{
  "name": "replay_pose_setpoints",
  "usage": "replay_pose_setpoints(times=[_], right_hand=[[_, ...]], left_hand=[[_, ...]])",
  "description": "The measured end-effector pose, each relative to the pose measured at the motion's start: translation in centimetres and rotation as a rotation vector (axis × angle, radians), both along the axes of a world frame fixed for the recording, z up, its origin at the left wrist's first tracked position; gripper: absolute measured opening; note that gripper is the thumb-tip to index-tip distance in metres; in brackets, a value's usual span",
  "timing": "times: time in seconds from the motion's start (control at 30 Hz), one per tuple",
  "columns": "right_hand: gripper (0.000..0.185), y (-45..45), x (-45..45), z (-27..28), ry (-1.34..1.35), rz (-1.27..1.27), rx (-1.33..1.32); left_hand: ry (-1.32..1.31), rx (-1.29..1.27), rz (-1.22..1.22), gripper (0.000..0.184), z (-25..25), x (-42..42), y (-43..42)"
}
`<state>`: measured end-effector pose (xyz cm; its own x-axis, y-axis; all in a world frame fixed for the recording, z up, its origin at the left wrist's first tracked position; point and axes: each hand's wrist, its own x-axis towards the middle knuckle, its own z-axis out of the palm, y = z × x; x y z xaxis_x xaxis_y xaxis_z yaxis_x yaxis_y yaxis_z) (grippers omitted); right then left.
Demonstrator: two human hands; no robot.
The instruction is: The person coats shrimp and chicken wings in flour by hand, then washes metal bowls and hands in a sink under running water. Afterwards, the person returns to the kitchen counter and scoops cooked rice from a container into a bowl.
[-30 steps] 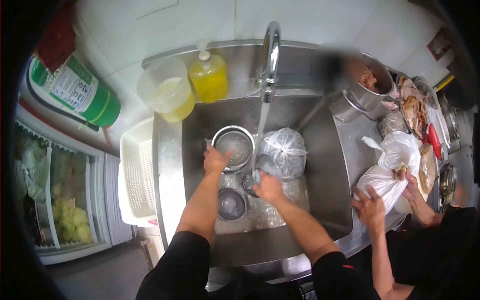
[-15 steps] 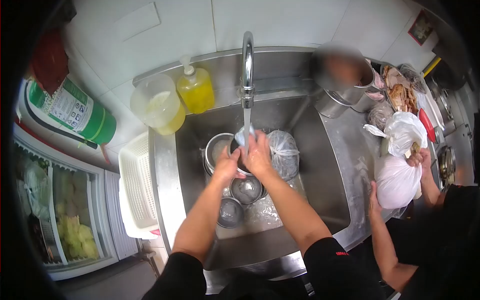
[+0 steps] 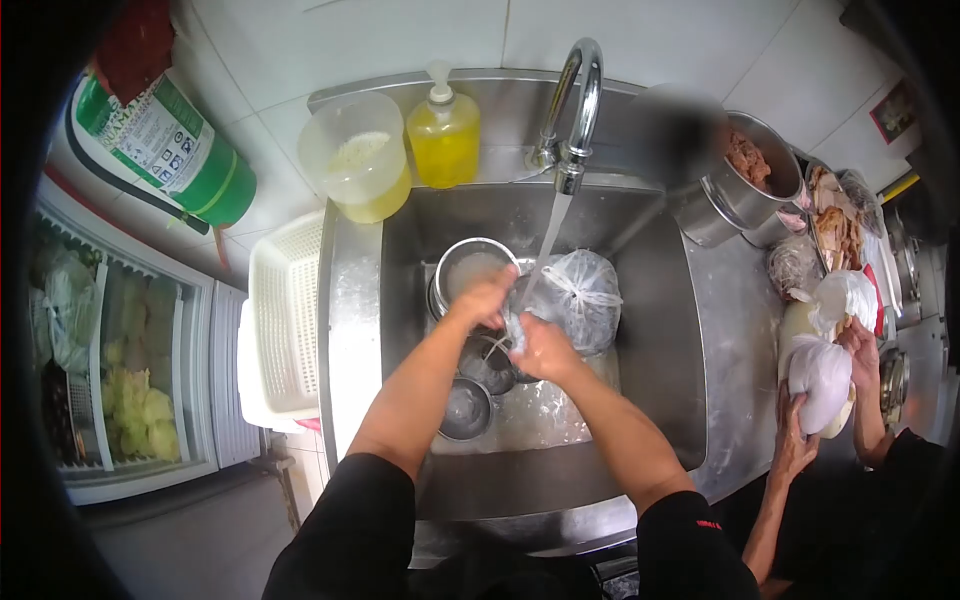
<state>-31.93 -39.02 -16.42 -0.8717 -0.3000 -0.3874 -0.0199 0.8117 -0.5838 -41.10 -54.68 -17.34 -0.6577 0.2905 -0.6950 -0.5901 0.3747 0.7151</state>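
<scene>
My left hand (image 3: 486, 299) is closed on a small metal bowl (image 3: 521, 292), tilted under the running tap (image 3: 569, 170). Fingers and water hide much of the bowl. Against it, my right hand (image 3: 545, 348) is closed on a pale, bluish-white cloth (image 3: 514, 328), of which only a little shows. Just behind my left hand stands a round metal pot (image 3: 462, 262) with cloudy water. Two small metal bowls lie below my hands, one a dark round bowl (image 3: 464, 409). A tied clear plastic bag (image 3: 583, 300) rests in the sink, right of my hands.
The steel sink (image 3: 655, 400) surrounds my hands. A yellow soap pump bottle (image 3: 444, 140) and a plastic tub (image 3: 362, 185) stand behind it. White baskets (image 3: 285, 330) are at left. On the right counter stands a meat-filled pot (image 3: 752, 185); another person's hands hold a white bag (image 3: 820, 380).
My hands have turned the bowl onto its side, and my right hand has moved lower. The view has shifted left. The other person's white bag has been lifted and tilted.
</scene>
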Motion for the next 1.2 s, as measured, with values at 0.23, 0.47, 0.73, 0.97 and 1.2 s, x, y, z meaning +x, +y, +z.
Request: replay_pose_setpoints(times=[0.23,0.47,0.73,0.97,1.2], right_hand=[[0.055,-1.1,2.7,-6.0,0.156,-0.193,0.193],[0.05,0.6,-1.8,-4.1,0.302,-0.783,-0.309],[0.062,-3.2,-5.6,-2.6,0.575,-0.275,0.034],[0.047,1.6,-2.8,-2.1,0.198,0.072,0.387],[0.042,0.0,-1.2,-3.8,-0.037,-0.051,-0.125]], left_hand=[[0.738,-0.977,-0.021,0.033,-7.8,-5.4,-4.2],[0.93,-0.812,-0.155,0.037,2.6,-1.4,-1.8],[0.054,0.324,0.46,0.054,2.7,6.3,1.9],[0.079,0.265,0.513,0.052,-1.1,9.5,1.4],[0.186,0.114,0.209,0.046,-2.3,2.9,-0.1]])
